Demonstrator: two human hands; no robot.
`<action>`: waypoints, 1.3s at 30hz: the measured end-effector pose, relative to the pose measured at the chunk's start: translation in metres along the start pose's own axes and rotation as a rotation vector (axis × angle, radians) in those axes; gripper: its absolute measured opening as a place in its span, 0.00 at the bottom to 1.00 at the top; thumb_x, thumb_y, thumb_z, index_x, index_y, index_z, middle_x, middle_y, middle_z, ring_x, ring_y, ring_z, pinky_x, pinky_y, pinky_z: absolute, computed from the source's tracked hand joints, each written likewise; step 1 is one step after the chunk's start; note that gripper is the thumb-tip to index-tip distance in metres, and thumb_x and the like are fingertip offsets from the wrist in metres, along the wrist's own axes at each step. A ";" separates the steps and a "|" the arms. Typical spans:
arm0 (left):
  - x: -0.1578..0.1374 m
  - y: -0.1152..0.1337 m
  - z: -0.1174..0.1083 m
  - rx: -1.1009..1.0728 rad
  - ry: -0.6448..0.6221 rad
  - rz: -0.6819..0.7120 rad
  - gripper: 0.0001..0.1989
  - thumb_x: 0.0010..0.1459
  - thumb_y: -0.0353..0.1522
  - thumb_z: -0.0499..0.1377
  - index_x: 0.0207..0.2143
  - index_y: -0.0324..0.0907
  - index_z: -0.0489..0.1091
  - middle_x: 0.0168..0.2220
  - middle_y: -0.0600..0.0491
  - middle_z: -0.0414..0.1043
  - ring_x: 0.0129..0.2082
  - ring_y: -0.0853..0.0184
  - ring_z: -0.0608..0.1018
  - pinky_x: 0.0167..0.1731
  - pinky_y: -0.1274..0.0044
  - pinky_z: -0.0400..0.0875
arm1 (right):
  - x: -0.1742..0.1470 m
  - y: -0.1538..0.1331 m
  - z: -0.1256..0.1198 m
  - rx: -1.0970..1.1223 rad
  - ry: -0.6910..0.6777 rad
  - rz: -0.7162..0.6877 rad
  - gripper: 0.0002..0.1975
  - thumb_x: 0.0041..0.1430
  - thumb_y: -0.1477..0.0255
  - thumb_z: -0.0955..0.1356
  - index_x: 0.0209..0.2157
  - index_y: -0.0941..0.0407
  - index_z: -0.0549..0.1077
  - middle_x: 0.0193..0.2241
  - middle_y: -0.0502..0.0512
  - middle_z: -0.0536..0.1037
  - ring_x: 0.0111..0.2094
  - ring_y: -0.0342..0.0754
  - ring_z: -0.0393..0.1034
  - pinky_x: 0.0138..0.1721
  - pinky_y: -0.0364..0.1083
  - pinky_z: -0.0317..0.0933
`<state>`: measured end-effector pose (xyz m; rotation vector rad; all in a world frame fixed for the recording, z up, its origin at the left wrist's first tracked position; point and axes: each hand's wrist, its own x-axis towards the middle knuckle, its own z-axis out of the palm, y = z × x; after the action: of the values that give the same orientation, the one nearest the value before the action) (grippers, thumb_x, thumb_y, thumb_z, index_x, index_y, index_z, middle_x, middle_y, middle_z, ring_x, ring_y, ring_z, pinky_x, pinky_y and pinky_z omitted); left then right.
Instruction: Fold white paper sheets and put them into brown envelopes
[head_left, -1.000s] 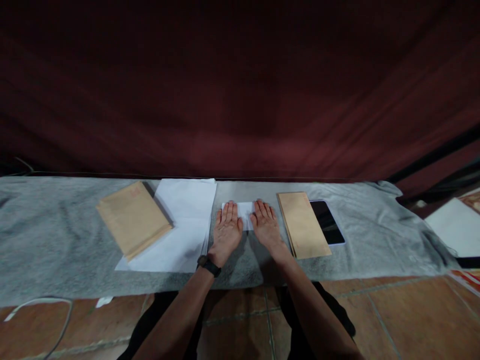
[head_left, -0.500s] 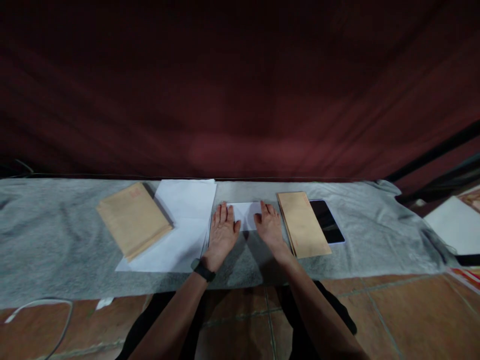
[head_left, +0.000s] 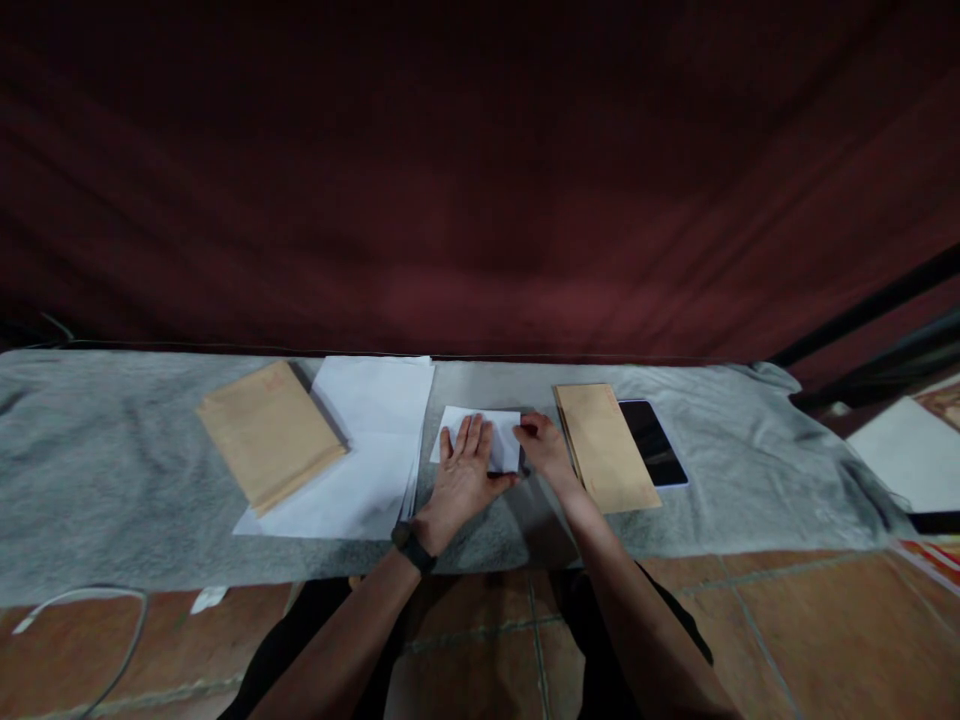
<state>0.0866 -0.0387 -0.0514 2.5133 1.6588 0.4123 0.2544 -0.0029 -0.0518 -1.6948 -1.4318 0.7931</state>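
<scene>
A small folded sheet of white paper (head_left: 507,440) lies on the grey cloth in front of me. My left hand (head_left: 466,468), with a dark watch on its wrist, rests flat across it, fingers stretched out and thumb along the lower edge. At the paper's right edge, my right hand (head_left: 543,441) has its fingers curled in a pinch on the edge. The fingertips are partly hidden from above.
To the left, a stack of brown envelopes (head_left: 271,436) sits on larger white sheets (head_left: 375,435). More brown envelopes (head_left: 609,450) lie at the right, partly over a phone (head_left: 654,443). Grey cloth (head_left: 757,470) covers the work surface; a dark red curtain (head_left: 480,200) hangs behind.
The paper is now more compact, its right end folded over. My left hand has shifted right onto its middle, and my right hand has gone from lying flat to pinching the right edge.
</scene>
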 end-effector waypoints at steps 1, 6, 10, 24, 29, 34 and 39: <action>0.000 0.002 -0.002 -0.006 0.011 0.015 0.43 0.58 0.48 0.61 0.68 0.34 0.53 0.70 0.36 0.52 0.71 0.48 0.53 0.67 0.52 0.45 | 0.000 -0.003 -0.002 0.041 -0.001 -0.006 0.09 0.57 0.68 0.66 0.35 0.55 0.76 0.33 0.53 0.80 0.36 0.49 0.74 0.40 0.47 0.68; 0.004 0.013 -0.019 -0.190 0.134 -0.013 0.29 0.66 0.34 0.52 0.68 0.37 0.54 0.68 0.40 0.58 0.67 0.55 0.62 0.66 0.60 0.54 | -0.005 -0.023 -0.015 0.528 -0.130 -0.011 0.15 0.58 0.57 0.67 0.36 0.54 0.74 0.32 0.52 0.79 0.33 0.47 0.73 0.32 0.43 0.68; 0.014 0.014 -0.031 -0.769 0.330 -0.277 0.24 0.71 0.40 0.45 0.59 0.37 0.68 0.57 0.42 0.73 0.60 0.55 0.72 0.60 0.63 0.66 | -0.010 -0.027 -0.020 0.700 -0.112 0.047 0.20 0.58 0.54 0.68 0.43 0.55 0.76 0.44 0.58 0.80 0.43 0.51 0.75 0.41 0.47 0.70; 0.011 -0.021 -0.018 -1.405 0.358 -0.624 0.27 0.52 0.35 0.64 0.55 0.39 0.69 0.36 0.53 0.77 0.33 0.67 0.79 0.34 0.76 0.74 | -0.014 0.010 -0.016 0.221 -0.105 0.085 0.13 0.54 0.67 0.67 0.41 0.54 0.75 0.30 0.49 0.79 0.29 0.47 0.73 0.26 0.42 0.65; 0.003 -0.047 -0.006 -0.912 0.267 -0.466 0.30 0.51 0.27 0.61 0.58 0.41 0.68 0.29 0.58 0.70 0.26 0.70 0.73 0.31 0.76 0.73 | -0.022 0.017 -0.017 -0.212 -0.087 0.003 0.17 0.60 0.71 0.66 0.51 0.52 0.73 0.37 0.53 0.82 0.37 0.50 0.77 0.37 0.45 0.68; -0.004 -0.044 0.001 -0.539 0.185 -0.359 0.22 0.53 0.25 0.59 0.52 0.41 0.73 0.43 0.49 0.72 0.35 0.64 0.78 0.41 0.71 0.77 | -0.033 0.010 -0.018 -0.478 -0.082 -0.022 0.22 0.64 0.70 0.65 0.59 0.55 0.67 0.40 0.58 0.82 0.40 0.54 0.78 0.41 0.48 0.68; -0.010 -0.035 -0.005 -0.319 0.145 -0.263 0.21 0.58 0.24 0.54 0.54 0.41 0.71 0.53 0.45 0.69 0.46 0.59 0.78 0.51 0.68 0.75 | -0.048 -0.003 -0.013 -0.588 0.016 -0.242 0.23 0.69 0.68 0.59 0.63 0.60 0.64 0.54 0.68 0.74 0.54 0.59 0.70 0.54 0.56 0.65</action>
<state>0.0506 -0.0345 -0.0565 2.0505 1.7780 0.7754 0.2558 -0.0523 -0.0434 -1.8807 -1.9418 0.2280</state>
